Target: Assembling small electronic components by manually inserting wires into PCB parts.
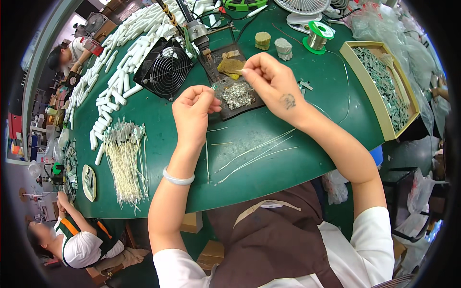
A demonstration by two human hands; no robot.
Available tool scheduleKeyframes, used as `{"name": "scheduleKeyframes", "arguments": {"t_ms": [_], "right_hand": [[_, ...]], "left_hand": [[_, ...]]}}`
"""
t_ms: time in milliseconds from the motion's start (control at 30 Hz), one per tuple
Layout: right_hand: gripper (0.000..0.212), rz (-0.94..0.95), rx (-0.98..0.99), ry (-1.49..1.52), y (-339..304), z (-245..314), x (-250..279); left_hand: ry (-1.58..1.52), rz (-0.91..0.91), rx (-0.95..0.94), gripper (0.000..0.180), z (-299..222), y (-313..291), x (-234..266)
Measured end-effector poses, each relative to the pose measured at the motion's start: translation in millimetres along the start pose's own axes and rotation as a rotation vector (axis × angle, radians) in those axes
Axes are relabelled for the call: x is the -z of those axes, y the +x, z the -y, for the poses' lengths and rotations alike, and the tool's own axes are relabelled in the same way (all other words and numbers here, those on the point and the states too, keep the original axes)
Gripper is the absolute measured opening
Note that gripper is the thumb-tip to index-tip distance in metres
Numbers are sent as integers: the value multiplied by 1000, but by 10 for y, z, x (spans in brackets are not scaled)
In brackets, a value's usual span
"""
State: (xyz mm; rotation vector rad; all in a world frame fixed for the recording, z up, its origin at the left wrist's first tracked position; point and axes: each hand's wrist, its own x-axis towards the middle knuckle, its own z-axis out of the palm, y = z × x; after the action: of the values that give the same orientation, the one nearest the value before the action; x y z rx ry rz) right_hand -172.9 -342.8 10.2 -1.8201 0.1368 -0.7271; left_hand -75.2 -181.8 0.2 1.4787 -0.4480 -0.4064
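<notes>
My left hand (pixel 196 109) is closed in a pinch, and a small greenish piece, likely a circuit board, shows at its fingertips. A pale thin wire (pixel 207 161) hangs below that hand. My right hand (pixel 274 86) pinches the end of a thin light wire (pixel 240 71) beside a yellow-brown sponge (pixel 231 67). Between the hands, a heap of silvery solder scraps (pixel 237 96) lies on a dark tray (pixel 233 114). A soldering iron (pixel 205 52), held in a stand, points down behind them. Several loose wires (pixel 257 152) lie on the table in front.
A black fan (pixel 165 67) stands left of the tray. White tubes (pixel 120 77) cover the far left. Wired boards (pixel 126 163) lie bundled nearer. A solder spool (pixel 317 38) and a yellow box (pixel 382 113) of small boards are at right. Two people work at the left.
</notes>
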Motion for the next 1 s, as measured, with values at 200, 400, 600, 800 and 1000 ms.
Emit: {"name": "scheduleKeyframes", "arguments": {"t_ms": [200,400,600,800,1000], "right_hand": [[19,-52,-112,-87,152,59,494],[20,186,-295,-578,174,-42,981],[23,369,-381,-888,134,-20,977],[20,384,-352,-911,166,-47,993],[18,309,-398,-924,155,15,869]], "left_hand": [[93,97,114,12,-374,-201,160],[79,150,103,13,-865,-832,776],[269,-53,127,10,-885,-1095,1557],[582,-329,-61,10,-808,-827,1945],[832,-470,-233,10,-609,-447,2066]]}}
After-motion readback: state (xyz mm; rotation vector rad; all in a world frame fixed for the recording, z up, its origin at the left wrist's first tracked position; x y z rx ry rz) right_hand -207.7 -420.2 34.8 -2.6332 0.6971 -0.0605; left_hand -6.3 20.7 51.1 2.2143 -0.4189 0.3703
